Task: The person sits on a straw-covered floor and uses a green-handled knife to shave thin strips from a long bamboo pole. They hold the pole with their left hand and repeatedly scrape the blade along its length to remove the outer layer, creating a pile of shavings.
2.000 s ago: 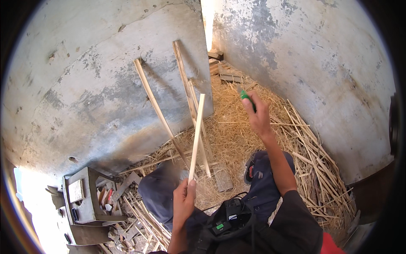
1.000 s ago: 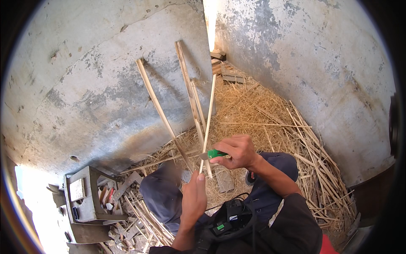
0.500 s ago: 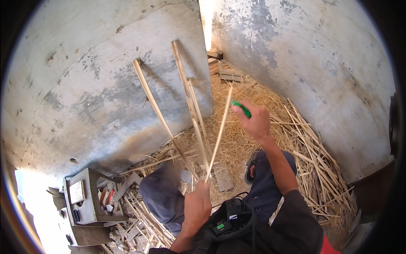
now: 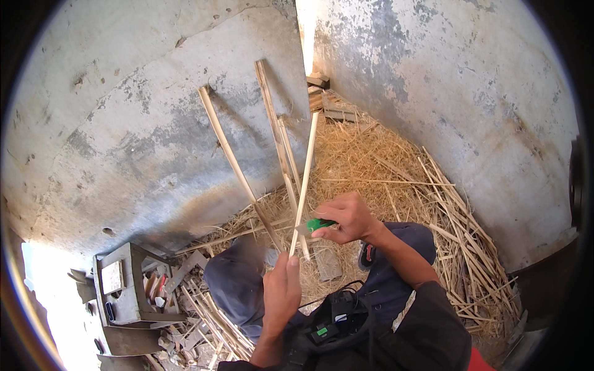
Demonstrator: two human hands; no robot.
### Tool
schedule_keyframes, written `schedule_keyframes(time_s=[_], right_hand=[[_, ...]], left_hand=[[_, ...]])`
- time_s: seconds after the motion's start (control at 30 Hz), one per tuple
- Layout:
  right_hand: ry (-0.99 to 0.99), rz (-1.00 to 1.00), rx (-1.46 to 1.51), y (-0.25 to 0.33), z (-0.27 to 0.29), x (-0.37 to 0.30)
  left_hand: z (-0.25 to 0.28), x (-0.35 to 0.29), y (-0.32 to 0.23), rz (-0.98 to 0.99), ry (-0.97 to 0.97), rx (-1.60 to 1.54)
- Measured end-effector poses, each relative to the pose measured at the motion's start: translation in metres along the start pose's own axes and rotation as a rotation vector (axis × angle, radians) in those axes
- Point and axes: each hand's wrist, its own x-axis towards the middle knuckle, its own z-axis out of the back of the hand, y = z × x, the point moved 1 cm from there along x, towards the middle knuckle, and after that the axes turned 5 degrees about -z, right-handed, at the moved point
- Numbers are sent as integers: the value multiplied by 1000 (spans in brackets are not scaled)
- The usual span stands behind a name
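Observation:
A long pale wooden stick (image 4: 309, 157) slants upward and away from my left hand (image 4: 282, 290), which is closed around its lower end. My right hand (image 4: 348, 217) grips a green-handled knife (image 4: 319, 224). The short grey blade lies against the stick, a little above my left hand. Just beyond, several longer wooden strips lean on the wall, among them a strip (image 4: 230, 151) at the left and a darker strip (image 4: 275, 123) beside it.
Straw-like shavings (image 4: 365, 148) cover the corner floor between two worn walls (image 4: 445, 111). Piled sticks (image 4: 470, 247) lie along the right. At the left stands a grey box (image 4: 131, 312) of odds and ends, with scraps and sticks below. A flat block (image 4: 328, 263) lies between my legs.
My right hand has brought the knife down along the stick, from near its top to close above my left hand. The stick has tipped left and stands more upright.

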Motion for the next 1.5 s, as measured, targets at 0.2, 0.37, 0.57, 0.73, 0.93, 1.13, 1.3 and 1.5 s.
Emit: schedule_keyframes(time_s=[0.2,0.37,0.57,0.73,0.93,1.13,1.3,1.5], right_hand=[[-66,12,-49,14,-3,3],[-138,33,-110,18,0,6],[-179,-50,-96,10,2,5],[-266,-534,-180,-48,39,6],[-354,-534,-48,-60,61,-1],[-141,-273,0,-31,38,3],[-44,-60,69,-16,28,5],[-79,-57,-1,-1,21,7]], left_hand=[[0,2,5,-16,-35,-85],[0,1,3,-21,-11,-120],[-3,-4,6,24,83,-81],[-8,-27,2,22,131,26],[-1,-24,8,71,164,-16],[2,-17,14,45,83,-85],[2,-12,4,51,78,-85],[-3,-13,-1,2,94,12]])
